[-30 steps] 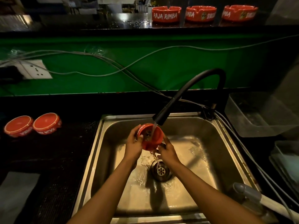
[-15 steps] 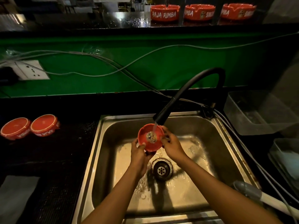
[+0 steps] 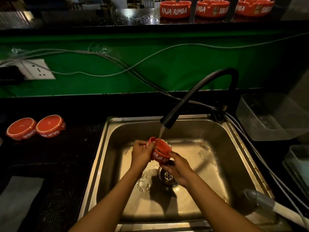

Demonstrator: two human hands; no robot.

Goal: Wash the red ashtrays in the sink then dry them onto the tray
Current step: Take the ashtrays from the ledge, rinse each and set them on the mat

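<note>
shiny steel sink (image 3: 234, 136), glossy, perhaps ceramic ashtray (image 3: 161, 150)

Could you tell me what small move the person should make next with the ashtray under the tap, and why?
Probably turn the ashtray so its hollow faces the stream. Both the left hand and right hand grip it tilted, lettered wall towards the camera, and water from the faucet strikes only its upper edge.

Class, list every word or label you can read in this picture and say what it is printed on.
"RAJA RIMBA": left ashtray on the shelf.
"IMBA", then cut-off letters: middle shelf ashtray.
"MBA", then cut-off letters: right shelf ashtray.
"RAJA", rest hidden: held ashtray.
Upside-down ashtrays' lettering: unreadable.
</note>
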